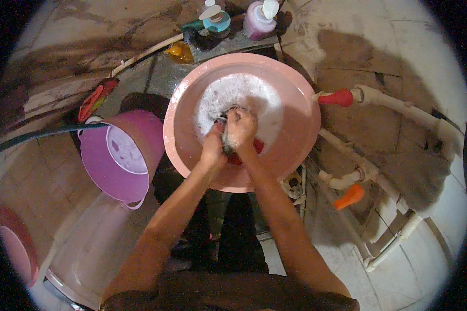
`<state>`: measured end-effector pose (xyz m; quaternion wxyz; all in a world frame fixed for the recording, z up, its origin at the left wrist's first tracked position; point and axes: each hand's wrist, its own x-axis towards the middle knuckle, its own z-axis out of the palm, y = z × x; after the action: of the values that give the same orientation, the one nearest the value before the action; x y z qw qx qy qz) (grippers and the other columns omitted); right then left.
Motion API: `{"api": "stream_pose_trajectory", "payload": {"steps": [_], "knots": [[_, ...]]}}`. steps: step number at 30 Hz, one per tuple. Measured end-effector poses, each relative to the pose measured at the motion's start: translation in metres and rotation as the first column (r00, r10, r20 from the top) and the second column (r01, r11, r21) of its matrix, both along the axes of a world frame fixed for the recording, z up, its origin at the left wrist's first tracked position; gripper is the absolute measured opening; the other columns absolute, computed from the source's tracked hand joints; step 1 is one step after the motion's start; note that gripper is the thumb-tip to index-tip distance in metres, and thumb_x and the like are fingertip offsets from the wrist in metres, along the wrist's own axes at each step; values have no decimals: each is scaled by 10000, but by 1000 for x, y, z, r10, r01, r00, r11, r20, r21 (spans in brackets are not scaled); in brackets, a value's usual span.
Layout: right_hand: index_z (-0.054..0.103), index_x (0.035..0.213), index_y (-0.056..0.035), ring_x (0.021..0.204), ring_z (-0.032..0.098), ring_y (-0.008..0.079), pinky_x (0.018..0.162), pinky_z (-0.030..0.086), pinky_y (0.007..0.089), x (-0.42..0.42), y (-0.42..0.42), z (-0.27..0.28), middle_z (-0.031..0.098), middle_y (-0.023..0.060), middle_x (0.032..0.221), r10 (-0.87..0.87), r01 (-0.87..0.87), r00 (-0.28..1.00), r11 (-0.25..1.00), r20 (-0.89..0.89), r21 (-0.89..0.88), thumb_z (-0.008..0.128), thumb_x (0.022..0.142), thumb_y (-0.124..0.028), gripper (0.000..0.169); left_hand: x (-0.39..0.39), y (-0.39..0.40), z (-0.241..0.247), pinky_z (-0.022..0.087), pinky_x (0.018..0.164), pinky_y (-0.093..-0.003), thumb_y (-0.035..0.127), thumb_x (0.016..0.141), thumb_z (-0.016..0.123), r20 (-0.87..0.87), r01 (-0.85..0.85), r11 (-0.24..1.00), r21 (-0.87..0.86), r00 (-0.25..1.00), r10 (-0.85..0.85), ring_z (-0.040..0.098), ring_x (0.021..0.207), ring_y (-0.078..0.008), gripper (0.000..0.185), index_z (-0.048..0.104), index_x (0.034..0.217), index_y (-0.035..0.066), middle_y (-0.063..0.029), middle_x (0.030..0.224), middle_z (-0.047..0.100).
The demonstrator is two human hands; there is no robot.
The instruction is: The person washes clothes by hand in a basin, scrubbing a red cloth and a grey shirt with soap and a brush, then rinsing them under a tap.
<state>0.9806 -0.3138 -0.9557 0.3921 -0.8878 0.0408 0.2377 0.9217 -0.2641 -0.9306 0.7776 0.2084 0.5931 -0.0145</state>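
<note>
Both my hands are low inside a wide pink plastic basin (295, 155) of soapy water with white foam (218, 91). A wet, dark-and-pale cloth (226, 145) is bunched between them, mostly covered by my fingers. My left hand (213, 142) grips it from the left. Pressed close beside it, my right hand (242, 125) is curled over the cloth's upper part. Something red, seemingly fabric (258, 145), shows under my right wrist. Whether it joins the dark cloth, I cannot tell.
Left of the basin a purple bucket (116, 171) stands with a green hose (50, 134) at its rim. A blue-liquid bottle (217, 24), a pink bottle (258, 23) and a yellow bottle (180, 52) sit behind. White pipes (397, 101) with a red-handled tap (338, 98) run along the right.
</note>
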Motion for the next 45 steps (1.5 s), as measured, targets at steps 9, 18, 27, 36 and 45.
{"api": "stream_pose_trajectory", "payload": {"steps": [9,18,27,36,45], "knots": [[643,757,-20,618,574,385,614,459,446,8,5,1,610,219,719,137,-140,980,990,-147,-10,514,873,-359,381,-33,17,-36,482,829,-389,363,966,459,41,-1,999,54,999,-2,563,994,-204,393,569,1168,44,-110,1114,588],[538,1179,-22,1034,531,280,904,411,418,-37,-103,-66,587,155,1096,-199,219,970,965,139,-144,555,901,-283,381,-104,14,-93,471,783,-406,562,881,538,-50,161,978,131,987,-156,544,994,-215,523,568,1123,99,-75,1099,583],[574,1027,-32,841,574,378,769,463,433,-117,-29,37,615,201,902,258,-267,951,963,170,32,642,791,-238,321,-91,5,-106,524,720,-319,398,903,590,397,262,754,-603,918,-1,620,824,-172,385,598,996,25,-57,965,643],[651,1026,-50,762,621,269,729,497,392,-20,-84,-7,649,113,859,66,-72,997,987,-47,-144,561,866,-217,248,-34,-18,-17,482,901,-356,270,943,552,140,65,997,-40,988,-59,592,1013,-211,372,514,1217,22,-96,1136,605],[619,1088,-35,1026,553,243,894,448,375,-47,-45,58,610,118,1074,-482,361,870,764,101,534,629,787,-58,302,-46,-20,13,470,793,-343,96,889,542,-322,358,-133,924,542,-776,602,839,-191,231,588,1111,54,-81,965,646]]}}
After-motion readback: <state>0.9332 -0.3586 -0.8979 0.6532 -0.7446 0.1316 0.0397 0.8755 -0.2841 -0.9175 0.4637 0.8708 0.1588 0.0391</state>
